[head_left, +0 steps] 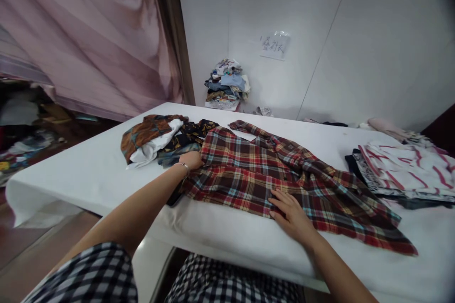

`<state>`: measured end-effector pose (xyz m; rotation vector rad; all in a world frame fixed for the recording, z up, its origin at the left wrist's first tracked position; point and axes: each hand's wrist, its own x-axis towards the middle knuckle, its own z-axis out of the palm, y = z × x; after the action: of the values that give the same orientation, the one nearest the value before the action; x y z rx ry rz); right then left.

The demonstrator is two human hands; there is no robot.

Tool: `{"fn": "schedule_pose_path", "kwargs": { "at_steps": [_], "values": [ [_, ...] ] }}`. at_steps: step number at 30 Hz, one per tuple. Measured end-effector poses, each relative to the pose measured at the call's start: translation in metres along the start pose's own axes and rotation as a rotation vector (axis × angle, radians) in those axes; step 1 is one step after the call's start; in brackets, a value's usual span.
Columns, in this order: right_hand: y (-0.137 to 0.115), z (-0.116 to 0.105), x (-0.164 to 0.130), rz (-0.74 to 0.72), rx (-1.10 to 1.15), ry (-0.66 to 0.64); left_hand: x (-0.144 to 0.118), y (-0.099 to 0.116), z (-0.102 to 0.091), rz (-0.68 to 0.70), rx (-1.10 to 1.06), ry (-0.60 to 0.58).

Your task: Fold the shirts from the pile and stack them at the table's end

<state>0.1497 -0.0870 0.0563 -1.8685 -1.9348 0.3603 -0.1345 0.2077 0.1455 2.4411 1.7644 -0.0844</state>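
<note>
A red, brown and blue plaid shirt (256, 170) lies spread across the white-covered table (88, 170). My left hand (191, 159), with a bracelet on the wrist, grips the shirt's left edge near the shoulder. My right hand (289, 213) rests flat, fingers apart, on the shirt's near hem. A sleeve trails toward the lower right.
A heap of brown, white and dark patterned clothes (156, 139) lies just left of the shirt. Red-striped white garments (405, 168) are stacked at the right. A pile of clothes (226, 85) stands against the back wall. A pink curtain (88, 33) hangs at left.
</note>
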Motion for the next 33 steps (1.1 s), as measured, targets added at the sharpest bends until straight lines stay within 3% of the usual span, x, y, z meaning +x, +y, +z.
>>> {"fn": "schedule_pose_path", "kwargs": {
  "at_steps": [5, 10, 16, 19, 22, 25, 27, 30, 31, 33],
  "values": [
    [0.002, 0.002, 0.000, -0.013, 0.007, 0.007, -0.027, 0.005, 0.010, 0.037, 0.003, 0.011],
    [0.002, 0.001, 0.000, -0.008, 0.020, 0.022, -0.044, 0.019, 0.015, 0.180, 0.000, -0.097],
    [-0.003, -0.002, -0.001, 0.007, 0.029, 0.020, -0.058, 0.019, 0.003, 0.207, -0.021, -0.124],
    [-0.006, -0.004, -0.002, 0.015, 0.026, 0.019, -0.066, 0.016, -0.012, 0.250, -0.060, -0.051],
    [-0.007, -0.005, -0.002, 0.015, 0.031, 0.025, -0.071, 0.015, -0.023, 0.257, -0.125, 0.118],
    [-0.006, -0.004, -0.001, 0.012, 0.032, 0.023, -0.067, 0.015, -0.023, 0.220, -0.133, 0.287],
    [-0.005, -0.003, -0.001, 0.013, 0.027, 0.021, -0.060, 0.014, -0.016, 0.180, -0.027, 0.233],
    [-0.005, -0.004, 0.000, 0.012, 0.024, 0.024, -0.052, 0.011, -0.004, 0.145, 0.124, 0.011],
    [-0.006, -0.004, 0.000, 0.009, 0.026, 0.027, -0.052, 0.011, -0.002, 0.151, 0.144, -0.007],
    [-0.008, -0.007, 0.000, 0.005, 0.030, 0.035, -0.054, 0.014, 0.000, 0.186, 0.140, 0.075]
  ]
}}
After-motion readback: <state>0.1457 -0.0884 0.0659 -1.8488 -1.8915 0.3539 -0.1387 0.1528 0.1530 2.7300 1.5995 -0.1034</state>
